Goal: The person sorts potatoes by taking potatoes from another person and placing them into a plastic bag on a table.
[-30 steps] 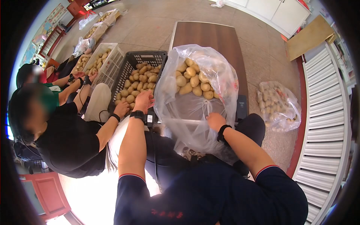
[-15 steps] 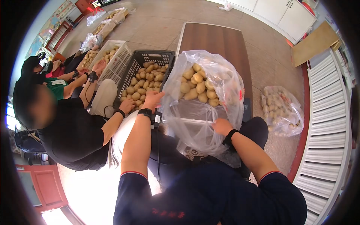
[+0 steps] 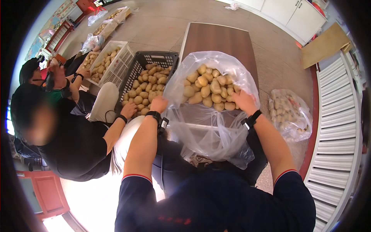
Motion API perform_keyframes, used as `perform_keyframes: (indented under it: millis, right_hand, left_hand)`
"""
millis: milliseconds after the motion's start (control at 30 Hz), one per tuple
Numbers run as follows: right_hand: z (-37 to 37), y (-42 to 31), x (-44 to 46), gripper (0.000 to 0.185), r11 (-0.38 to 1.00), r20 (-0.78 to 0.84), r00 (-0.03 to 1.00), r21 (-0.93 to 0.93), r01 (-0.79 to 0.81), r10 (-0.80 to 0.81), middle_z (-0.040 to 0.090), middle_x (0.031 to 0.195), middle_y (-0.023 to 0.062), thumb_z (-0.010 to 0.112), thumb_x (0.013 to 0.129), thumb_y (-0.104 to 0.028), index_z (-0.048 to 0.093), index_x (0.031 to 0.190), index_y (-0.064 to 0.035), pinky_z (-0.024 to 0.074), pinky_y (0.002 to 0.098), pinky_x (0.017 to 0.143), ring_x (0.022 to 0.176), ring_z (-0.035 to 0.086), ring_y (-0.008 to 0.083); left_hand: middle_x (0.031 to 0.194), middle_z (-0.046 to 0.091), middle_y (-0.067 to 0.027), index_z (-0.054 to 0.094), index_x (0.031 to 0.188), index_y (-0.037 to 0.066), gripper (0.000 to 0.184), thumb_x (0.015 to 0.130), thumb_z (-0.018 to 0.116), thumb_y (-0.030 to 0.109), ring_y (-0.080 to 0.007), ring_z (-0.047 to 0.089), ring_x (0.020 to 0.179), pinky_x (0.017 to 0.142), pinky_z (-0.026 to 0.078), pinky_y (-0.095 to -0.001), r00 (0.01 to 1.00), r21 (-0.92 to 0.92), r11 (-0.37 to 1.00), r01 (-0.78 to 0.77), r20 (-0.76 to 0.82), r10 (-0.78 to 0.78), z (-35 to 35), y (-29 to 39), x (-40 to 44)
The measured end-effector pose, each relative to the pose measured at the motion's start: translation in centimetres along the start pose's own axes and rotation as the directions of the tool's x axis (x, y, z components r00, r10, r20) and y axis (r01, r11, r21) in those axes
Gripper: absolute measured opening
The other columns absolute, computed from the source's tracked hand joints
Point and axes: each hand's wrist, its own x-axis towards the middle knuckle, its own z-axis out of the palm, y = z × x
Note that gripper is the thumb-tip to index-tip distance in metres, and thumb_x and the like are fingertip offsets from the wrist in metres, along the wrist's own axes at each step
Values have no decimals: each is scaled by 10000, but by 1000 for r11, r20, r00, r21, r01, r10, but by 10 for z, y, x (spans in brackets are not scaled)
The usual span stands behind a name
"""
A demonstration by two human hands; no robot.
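Observation:
A clear plastic bag (image 3: pixel 208 58) lies open in front of me with several potatoes (image 3: pixel 213 88) showing in its mouth. At the bag's left side, my left hand (image 3: pixel 159 104) is closed with its fingers pinching the plastic. My right hand (image 3: pixel 245 101) is at the bag's right side, fingers bent around the rim and their tips beside the outermost potatoes. Loose plastic hangs down between my wrists over my lap. Just left of my left hand stands a black crate (image 3: pixel 129 75) of potatoes, where a neighbouring person's hand (image 3: pixel 129 110) rests.
Under the bag is a brown wooden board (image 3: pixel 220 36). Another bag of potatoes (image 3: pixel 290 114) sits on the floor at right, near a white radiator (image 3: pixel 334 143). A white crate (image 3: pixel 120 62) and a seated co-worker (image 3: pixel 73 135) are on my left.
My right hand has moved up and right from the bag's lower edge to its right side. The bag's mouth is wider, exposing more potatoes. My left hand has shifted slightly down.

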Motion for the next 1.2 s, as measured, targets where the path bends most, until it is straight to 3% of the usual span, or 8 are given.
perform_keyframes:
  millis: [167, 267, 300, 600, 833, 933, 1000, 1200]
  right_hand:
    - [-26, 47, 74, 483, 972, -317, 948, 211, 101, -30, 689, 1002, 206, 574, 851, -411, 658, 1058, 17, 494, 428, 851, 979, 653, 357]
    - [-60, 39, 79, 380, 804, 2, 982, 574, -154, 186, 674, 834, 123, 610, 837, -337, 671, 913, 30, 499, 348, 742, 816, 654, 223]
    - [-63, 35, 88, 380, 805, 14, 980, 568, -170, 196, 674, 834, 123, 610, 837, -337, 671, 913, 30, 499, 348, 742, 816, 654, 223]
    - [-5, -4, 49, 382, 965, -287, 922, -108, 240, -261, 596, 1133, 171, 670, 802, -246, 586, 1107, -33, 461, 443, 915, 1052, 575, 360]
    - [-13, -38, 45, 365, 862, -381, 784, -75, 502, -490, 598, 1138, 172, 658, 812, -200, 585, 1131, -39, 458, 436, 913, 1020, 572, 361]
    - [-18, -51, 57, 373, 827, -151, 836, 138, 546, -527, 593, 1169, 186, 650, 814, -181, 586, 1156, -44, 447, 448, 933, 1059, 562, 365]
    - [-13, -61, 75, 418, 808, -208, 796, 42, 588, -569, 585, 1198, 208, 651, 810, -171, 563, 1190, -21, 432, 457, 963, 1112, 542, 380]
    - [-5, -22, 117, 587, 854, -205, 829, -134, 503, -520, 482, 1361, 257, 651, 835, -172, 442, 1350, 17, 345, 444, 1097, 1290, 435, 394]
  left_hand:
    - [930, 694, -218, 705, 937, 10, 344, 815, 613, 319, -374, 661, 919, 833, 501, -415, 988, -314, 944, 98, -84, -131, -1, -9, 15]
    - [745, 647, -97, 674, 821, 13, 251, 831, 612, 256, -216, 595, 685, 638, 447, -332, 986, -398, 915, 62, -116, -117, -6, 1, 8]
    - [645, 591, -19, 643, 740, 18, 214, 839, 606, 204, -109, 517, 564, 519, 392, -269, 992, -468, 882, 48, -84, -98, -14, 7, 11]
    - [842, 632, -9, 631, 958, 3, 265, 842, 687, 235, -87, 547, 698, 597, 424, -244, 988, -535, 841, 85, -61, -139, -18, 23, 10]
    - [969, 618, -47, 592, 1108, -19, 392, 833, 711, 233, -99, 563, 847, 753, 463, -235, 929, -571, 820, -37, -321, -182, -36, 60, -8]
    - [952, 666, -63, 642, 1066, 2, 339, 816, 722, 216, -139, 608, 843, 747, 494, -285, 891, -652, 745, -140, -411, -191, -45, 74, -28]
    - [922, 662, -50, 647, 1037, 1, 275, 852, 686, 201, -116, 599, 816, 717, 484, -268, 980, -758, 652, -9, -136, -145, -47, 87, -39]
    - [835, 626, -19, 630, 1019, 22, 249, 885, 626, 231, -101, 584, 718, 595, 472, -267, 997, -711, 703, -19, -63, -36, -36, 94, -47]
